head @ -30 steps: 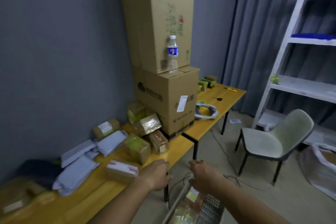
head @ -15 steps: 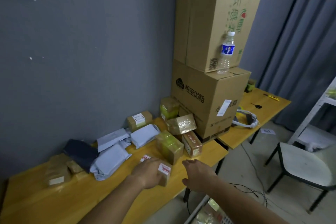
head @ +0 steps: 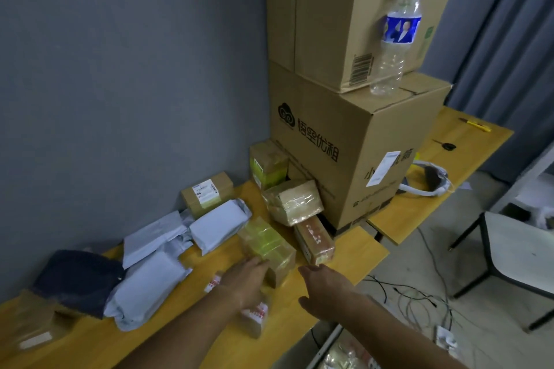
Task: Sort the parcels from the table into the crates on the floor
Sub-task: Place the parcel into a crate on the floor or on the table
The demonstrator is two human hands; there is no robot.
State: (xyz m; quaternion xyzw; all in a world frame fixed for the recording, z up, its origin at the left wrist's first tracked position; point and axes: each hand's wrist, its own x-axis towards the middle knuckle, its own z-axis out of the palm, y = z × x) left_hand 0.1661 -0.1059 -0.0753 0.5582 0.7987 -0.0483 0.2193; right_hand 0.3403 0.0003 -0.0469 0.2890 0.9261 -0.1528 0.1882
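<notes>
Several parcels lie on the yellow table [head: 186, 332]. My left hand [head: 247, 280] stretches forward, its fingertips touching the near end of a yellow-green taped box [head: 268, 246]. Under my left wrist lies a small brown parcel with red and white labels [head: 254, 316]. My right hand [head: 325, 289] hovers with relaxed fingers and holds nothing, just right of that box, near the table's front edge. A narrow brown box [head: 314, 241] and a taped brown parcel [head: 295, 202] lie beyond it. A crate's rim [head: 325, 349] shows on the floor at the bottom.
Grey mailer bags [head: 150, 284] and a dark bag [head: 78, 278] lie to the left. Two big cartons [head: 344, 141] are stacked at the back, with a water bottle [head: 395, 36] on the lower one. A chair [head: 515, 252] and loose cables [head: 410, 296] are on the right.
The view moved in closer to the table. My left hand left the small labelled parcel and reached forward to the yellow-green box. My right hand moved over the table's front edge.
</notes>
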